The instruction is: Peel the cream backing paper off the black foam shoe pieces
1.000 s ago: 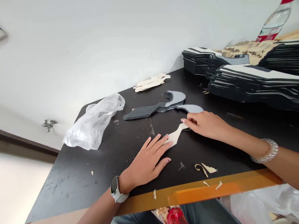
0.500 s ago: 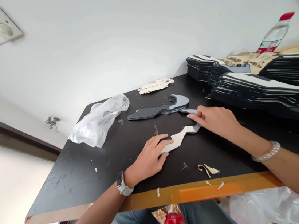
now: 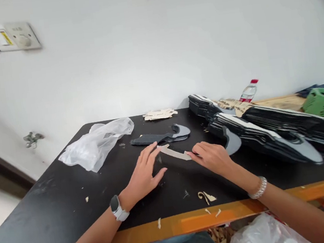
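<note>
Pinching a curved cream strip (image 3: 173,153) at its right end, my right grip (image 3: 211,158) holds it low over the black bench (image 3: 41,205). My left grip (image 3: 145,173) stays open at the strip's other end, just below a dark grey cut-out stack (image 3: 149,139).

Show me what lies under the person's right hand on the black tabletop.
A pale cut strip runs in under the fingers of the right hand, on the black tabletop. The palm covers what lies beneath it, so how far the strip continues cannot be seen.
</note>
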Available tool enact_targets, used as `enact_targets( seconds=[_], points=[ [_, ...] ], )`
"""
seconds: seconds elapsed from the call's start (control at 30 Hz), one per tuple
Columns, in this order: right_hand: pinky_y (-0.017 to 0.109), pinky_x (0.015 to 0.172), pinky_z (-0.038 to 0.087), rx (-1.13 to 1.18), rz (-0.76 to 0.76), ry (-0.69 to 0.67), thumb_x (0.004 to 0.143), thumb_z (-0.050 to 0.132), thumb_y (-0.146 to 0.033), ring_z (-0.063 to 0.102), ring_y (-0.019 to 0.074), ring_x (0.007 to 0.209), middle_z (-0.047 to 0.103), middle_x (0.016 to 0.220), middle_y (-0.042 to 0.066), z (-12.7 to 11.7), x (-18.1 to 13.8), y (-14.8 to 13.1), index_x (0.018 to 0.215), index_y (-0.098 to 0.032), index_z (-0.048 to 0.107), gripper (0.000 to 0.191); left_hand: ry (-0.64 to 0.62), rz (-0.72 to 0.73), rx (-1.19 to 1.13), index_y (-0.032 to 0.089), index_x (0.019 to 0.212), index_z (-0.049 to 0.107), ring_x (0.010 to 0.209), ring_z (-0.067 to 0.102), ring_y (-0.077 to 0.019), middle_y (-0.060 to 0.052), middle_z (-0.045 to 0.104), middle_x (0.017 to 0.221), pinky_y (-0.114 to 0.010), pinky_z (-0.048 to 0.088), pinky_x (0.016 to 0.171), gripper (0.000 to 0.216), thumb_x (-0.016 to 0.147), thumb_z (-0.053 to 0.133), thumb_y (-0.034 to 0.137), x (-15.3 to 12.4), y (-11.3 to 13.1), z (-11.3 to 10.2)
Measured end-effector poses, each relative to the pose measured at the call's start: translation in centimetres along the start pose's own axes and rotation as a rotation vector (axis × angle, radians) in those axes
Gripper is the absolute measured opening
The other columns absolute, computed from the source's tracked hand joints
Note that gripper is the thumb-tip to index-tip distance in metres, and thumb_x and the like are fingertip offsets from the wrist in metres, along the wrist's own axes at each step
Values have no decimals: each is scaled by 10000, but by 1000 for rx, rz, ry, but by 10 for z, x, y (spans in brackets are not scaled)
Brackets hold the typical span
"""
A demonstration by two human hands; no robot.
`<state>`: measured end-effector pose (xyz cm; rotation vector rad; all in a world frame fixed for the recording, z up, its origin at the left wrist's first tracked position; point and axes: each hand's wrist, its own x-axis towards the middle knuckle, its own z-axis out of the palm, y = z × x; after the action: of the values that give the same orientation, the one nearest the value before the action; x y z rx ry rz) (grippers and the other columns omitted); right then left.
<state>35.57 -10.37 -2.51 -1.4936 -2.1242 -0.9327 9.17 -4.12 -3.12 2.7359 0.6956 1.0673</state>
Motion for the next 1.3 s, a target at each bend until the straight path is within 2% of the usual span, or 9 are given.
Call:
enact_targets(
  seconds=[0.13, 0.27, 0.43, 0.63, 0.73, 0.83, 1.07, 1.2, 1.3],
  points=[
    [271, 499, 234, -201, 348, -102, 919, 461, -466, 562, 144, 571, 622, 618, 4, -44, -1, 56, 679, -205, 548, 365, 126, 39, -60, 234, 1339, 383, 1282, 436, -234, -116, 472, 1348, -436, 399, 1062, 447, 911, 496, 173, 0, 2, -2],
    [268, 512, 268, -231, 698, -234, 879, 457, -532, 563, 189, 585, 643, 651, 21, -73, -13, 129, 695, -219, 544, 373, 65, 99, -72, 246, 1284, 439, 1236, 482, -224, -89, 541, 1273, -417, 431, 1025, 379, 919, 469, 148, -2, 7, 4],
    [290, 560, 356, -190, 786, -291, 897, 393, -515, 601, 221, 667, 663, 716, 35, -71, -46, 171, 720, -221, 558, 381, -19, 5, -114, 249, 1260, 463, 1201, 512, -234, -78, 565, 1230, -428, 463, 1000, 334, 928, 464, 213, -3, -1, 13],
    [383, 714, 435, -219, 713, -234, 880, 395, -578, 579, 319, 974, 665, 986, 117, -51, -65, 157, 944, -190, 613, 450, -84, -65, -145, 237, 1239, 481, 1198, 507, -228, -80, 555, 1236, -425, 458, 1011, 320, 918, 481, 221, -4, -2, 11],
    [441, 870, 419, -239, 513, -93, 875, 447, -555, 513, 345, 1107, 601, 1165, 177, -43, -54, 143, 1178, -123, 541, 536, -116, -84, -158, 230, 1222, 494, 1206, 497, -223, -83, 554, 1237, -422, 449, 1020, 304, 919, 482, 219, -4, 1, 10],
    [457, 984, 360, -121, 308, -25, 898, 469, -472, 474, 320, 1174, 574, 1233, 162, -30, -27, 122, 1203, -137, 526, 456, -143, -96, -164, 220, 1132, 548, 1202, 494, -222, -81, 567, 1213, -427, 443, 1021, 224, 916, 488, 218, -3, 0, 9],
    [433, 1051, 335, 240, 209, -266, 898, 433, -536, 414, 280, 1276, 545, 1329, 125, 56, 44, 57, 1286, -160, 502, 545, -94, -146, -160, 203, 1055, 593, 1163, 501, -213, -65, 613, 1151, -438, 425, 1028, 178, 899, 509, 189, -2, -16, 4],
    [500, 1030, 346, 289, 226, -297, 924, 347, -544, 417, 313, 1295, 572, 1317, 136, 102, 57, 30, 1244, -175, 577, 541, -59, -172, -161, 199, 1045, 598, 1126, 522, -209, -59, 632, 1111, -426, 440, 1010, 176, 890, 517, 188, -4, -22, 4],
    [523, 1028, 332, 323, 238, -279, 936, 334, -508, 448, 303, 1277, 632, 1241, 107, 114, 57, 23, 1139, -216, 648, 474, -53, -166, -159, 203, 1047, 598, 1132, 524, -212, -61, 634, 1106, -421, 445, 1007, 183, 880, 526, 188, -4, -21, 3]
  ],
)
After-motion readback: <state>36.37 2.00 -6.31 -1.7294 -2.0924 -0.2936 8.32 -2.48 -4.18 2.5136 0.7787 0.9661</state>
